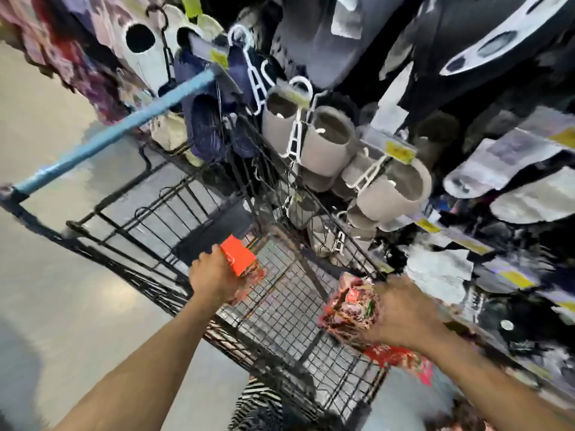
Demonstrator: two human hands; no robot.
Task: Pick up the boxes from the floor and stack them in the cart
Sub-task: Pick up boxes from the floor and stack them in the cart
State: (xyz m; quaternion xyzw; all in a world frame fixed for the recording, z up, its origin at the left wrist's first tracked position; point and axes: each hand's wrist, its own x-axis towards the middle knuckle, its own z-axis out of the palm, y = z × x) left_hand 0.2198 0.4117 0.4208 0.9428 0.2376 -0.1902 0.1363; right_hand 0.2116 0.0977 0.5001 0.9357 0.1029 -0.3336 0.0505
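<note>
Gripped an orange box (238, 256) in the left hand (214, 277) over the black wire cart (281, 332), and clutched a blurred red patterned box (350, 307) in the right hand (404, 312) at its right side.

Single view, head-worn, wide-angle. Faces forward and steeply down into cart (280, 306), close above it. Frame rolled: cart handle (115, 135) runs diagonally from left edge toward upper centre. Forearms enter from bottom edge; left hand (214, 275) at centre, right hand (401, 309) lower right, both near lens. Slipper racks (326, 138) fill upper right, floor (46, 275) at left. Strong motion blur throughout.
</note>
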